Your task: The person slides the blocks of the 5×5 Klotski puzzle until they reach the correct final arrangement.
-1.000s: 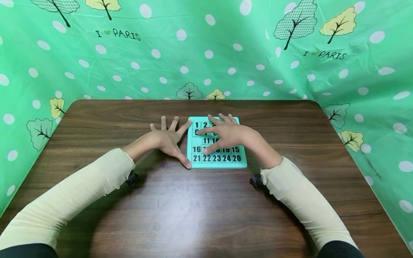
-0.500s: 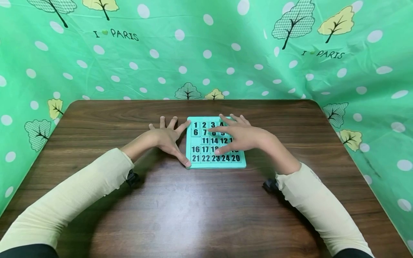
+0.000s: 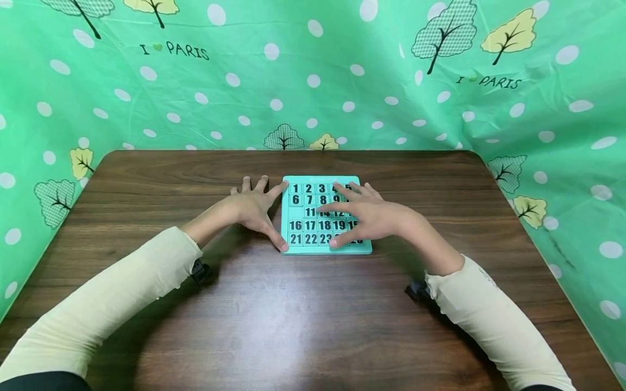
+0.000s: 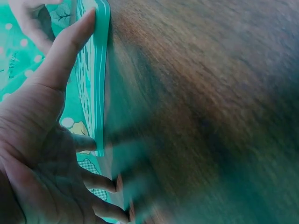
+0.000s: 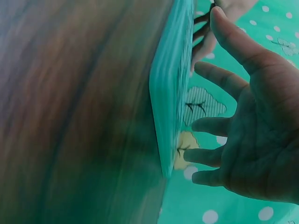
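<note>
A turquoise number slide puzzle [image 3: 310,226] lies flat on the table, its tiles bearing black numbers. The third row has a gap at its left end, followed by 11. My left hand [image 3: 254,210] is spread at the puzzle's left side, thumb and index finger touching its edge corners. In the left wrist view the thumb [image 4: 70,44] rests on the puzzle's rim [image 4: 99,84]. My right hand [image 3: 379,218] hovers over the puzzle's right part with fingers extended, covering several tiles. The right wrist view shows those fingers [image 5: 210,125] apart from the puzzle [image 5: 163,102].
The brown wooden table [image 3: 274,326] extends around the puzzle. Behind it hangs a green dotted cloth [image 3: 293,65] printed with trees. Pale sleeves [image 3: 112,288] cover both forearms, and a dark device [image 3: 417,290] sits under the right wrist.
My right hand has moved right across the puzzle, then slightly toward me, uncovering tiles in the left and middle columns. My left hand stays at the left edge.
</note>
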### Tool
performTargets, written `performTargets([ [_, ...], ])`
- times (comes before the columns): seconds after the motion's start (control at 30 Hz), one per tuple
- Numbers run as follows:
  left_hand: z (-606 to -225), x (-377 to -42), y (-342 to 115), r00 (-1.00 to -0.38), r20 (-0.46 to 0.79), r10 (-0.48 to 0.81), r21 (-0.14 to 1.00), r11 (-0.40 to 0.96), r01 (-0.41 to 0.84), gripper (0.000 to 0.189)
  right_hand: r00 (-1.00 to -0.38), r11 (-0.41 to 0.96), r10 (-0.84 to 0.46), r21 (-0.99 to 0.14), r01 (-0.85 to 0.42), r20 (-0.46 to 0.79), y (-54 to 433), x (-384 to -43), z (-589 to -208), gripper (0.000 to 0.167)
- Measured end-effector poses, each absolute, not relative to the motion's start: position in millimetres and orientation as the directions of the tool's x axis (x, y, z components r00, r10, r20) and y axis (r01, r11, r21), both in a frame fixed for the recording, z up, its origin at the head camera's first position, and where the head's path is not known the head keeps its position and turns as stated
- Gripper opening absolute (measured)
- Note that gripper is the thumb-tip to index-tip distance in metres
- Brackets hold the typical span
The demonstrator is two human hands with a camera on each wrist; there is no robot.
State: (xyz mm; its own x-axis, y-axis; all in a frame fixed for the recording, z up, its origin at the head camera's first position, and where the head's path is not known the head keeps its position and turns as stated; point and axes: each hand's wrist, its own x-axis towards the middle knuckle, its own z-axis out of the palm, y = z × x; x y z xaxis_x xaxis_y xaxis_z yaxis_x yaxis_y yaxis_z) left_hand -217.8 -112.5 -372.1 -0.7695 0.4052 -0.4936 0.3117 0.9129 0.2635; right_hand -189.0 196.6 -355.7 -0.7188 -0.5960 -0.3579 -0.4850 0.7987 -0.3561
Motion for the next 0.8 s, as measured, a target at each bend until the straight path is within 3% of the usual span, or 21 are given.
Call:
performTargets([
  [0.47,-370,-217,-112,-0.757,-0.513,0.405,0.267,0.913,0.307,0.162,-0.681,0.8,-0.6,-0.323,-0.506,-0.419,153,-193,-352,0.086],
  [0.8,-380,-222,-114,-0.761,-0.501,0.413,0.279,0.909,0.31,0.176,-0.736,0.818,-0.573,-0.305,-0.487,-0.36,190,-190,-349,0.074],
])
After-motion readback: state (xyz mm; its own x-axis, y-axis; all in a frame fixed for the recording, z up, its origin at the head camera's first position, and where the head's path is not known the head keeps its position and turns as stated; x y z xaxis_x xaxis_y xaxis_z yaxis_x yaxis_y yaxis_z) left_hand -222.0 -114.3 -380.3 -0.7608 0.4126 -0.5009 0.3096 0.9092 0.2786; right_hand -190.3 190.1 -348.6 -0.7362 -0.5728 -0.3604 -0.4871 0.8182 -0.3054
